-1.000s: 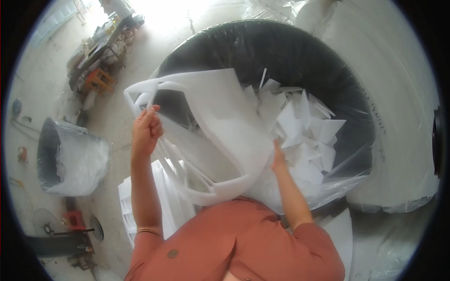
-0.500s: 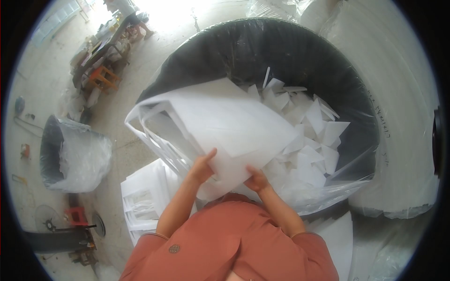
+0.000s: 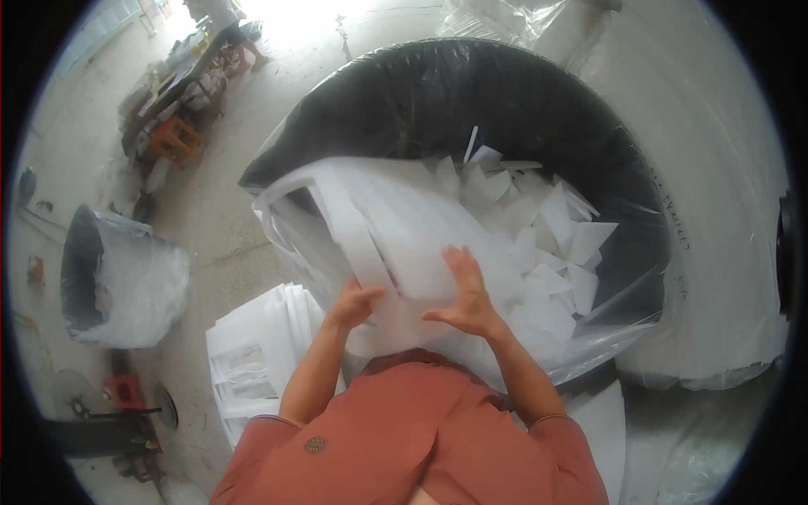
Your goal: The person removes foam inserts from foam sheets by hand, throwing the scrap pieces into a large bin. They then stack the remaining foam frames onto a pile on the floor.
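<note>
A large white foam sheet [image 3: 421, 223] with cut-out openings lies folded over the near left part of a big round dark container. My left hand [image 3: 353, 305] grips the sheet's edge near my body, thumb on top and fingers hidden behind the foam. To its right my right hand [image 3: 465, 295] rests on the sheet with thumb and fingers spread apart. Beyond and to the right of the sheet, a heap of white foam scraps [image 3: 551, 220] lies inside the plastic-lined container [image 3: 471, 80].
A stack of white foam pieces [image 3: 261, 337] stands at lower left. Farther left are a smaller plastic-wrapped bin [image 3: 143, 286], an orange stool [image 3: 175, 139], a red stool [image 3: 124, 391] and a fan. A person [image 3: 223, 21] stands at the far upper left. A large wrapped roll [image 3: 715, 210] is at right.
The sheet has folded over on itself and slid lower. My left hand came in from its far left edge to the middle. My right hand moved inward, then opened its fingers on the foam.
</note>
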Demonstrator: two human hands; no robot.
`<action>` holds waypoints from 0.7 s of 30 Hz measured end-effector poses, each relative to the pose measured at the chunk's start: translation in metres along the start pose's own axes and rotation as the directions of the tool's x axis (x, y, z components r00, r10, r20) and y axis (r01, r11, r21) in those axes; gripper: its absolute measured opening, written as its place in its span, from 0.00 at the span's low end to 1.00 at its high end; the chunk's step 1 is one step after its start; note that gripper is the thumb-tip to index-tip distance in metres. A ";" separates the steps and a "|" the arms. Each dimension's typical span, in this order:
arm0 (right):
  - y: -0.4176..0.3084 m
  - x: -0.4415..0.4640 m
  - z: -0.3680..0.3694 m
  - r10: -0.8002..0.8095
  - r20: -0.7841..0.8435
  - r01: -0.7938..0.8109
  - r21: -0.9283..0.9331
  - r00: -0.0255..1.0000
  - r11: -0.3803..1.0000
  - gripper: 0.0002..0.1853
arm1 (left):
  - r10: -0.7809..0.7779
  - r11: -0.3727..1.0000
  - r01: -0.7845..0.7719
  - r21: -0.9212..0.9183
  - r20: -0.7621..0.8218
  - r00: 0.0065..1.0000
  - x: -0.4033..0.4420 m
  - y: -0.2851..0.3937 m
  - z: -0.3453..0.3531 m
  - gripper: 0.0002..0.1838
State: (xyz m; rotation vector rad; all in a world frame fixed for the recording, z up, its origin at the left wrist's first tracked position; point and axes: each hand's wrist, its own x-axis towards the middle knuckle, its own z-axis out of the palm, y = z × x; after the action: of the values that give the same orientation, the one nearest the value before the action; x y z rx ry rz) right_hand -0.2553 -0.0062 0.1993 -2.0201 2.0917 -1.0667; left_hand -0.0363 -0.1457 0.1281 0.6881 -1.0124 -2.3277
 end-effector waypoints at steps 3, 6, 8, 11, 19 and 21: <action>0.004 -0.005 0.038 0.096 0.166 -0.126 0.182 0.981 0.975 0.42 | -0.014 0.996 0.027 -0.081 0.161 0.987 -0.008 0.008 0.014 0.38; 0.019 -0.004 0.060 0.107 0.162 -0.167 0.425 0.981 0.890 0.39 | -0.043 0.994 0.057 -0.088 0.156 0.987 -0.012 0.013 0.005 0.41; 0.026 -0.009 0.078 0.026 0.138 -0.056 0.223 0.990 0.973 0.37 | -0.052 0.988 0.066 -0.141 0.104 0.993 -0.010 0.010 -0.001 0.39; 0.013 -0.008 0.082 -0.125 0.126 0.114 0.091 0.984 0.989 0.35 | -0.052 0.962 -0.046 -0.270 -0.344 0.938 0.028 0.010 -0.045 0.33; -0.009 -0.003 0.029 0.421 0.133 -0.339 0.817 0.897 0.466 0.21 | -0.055 0.995 0.090 0.047 -0.493 0.868 0.045 0.022 -0.067 0.16; 0.006 0.020 0.007 0.599 0.122 -0.202 0.977 0.792 0.068 0.20 | 0.027 0.999 -0.004 0.051 -0.463 0.886 0.041 0.023 -0.053 0.15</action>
State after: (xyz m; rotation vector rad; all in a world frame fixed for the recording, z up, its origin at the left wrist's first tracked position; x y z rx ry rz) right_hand -0.2603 -0.0275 0.1994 -0.5205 1.1425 -1.9215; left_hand -0.0285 -0.2120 0.1038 1.1823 -0.8446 -1.9820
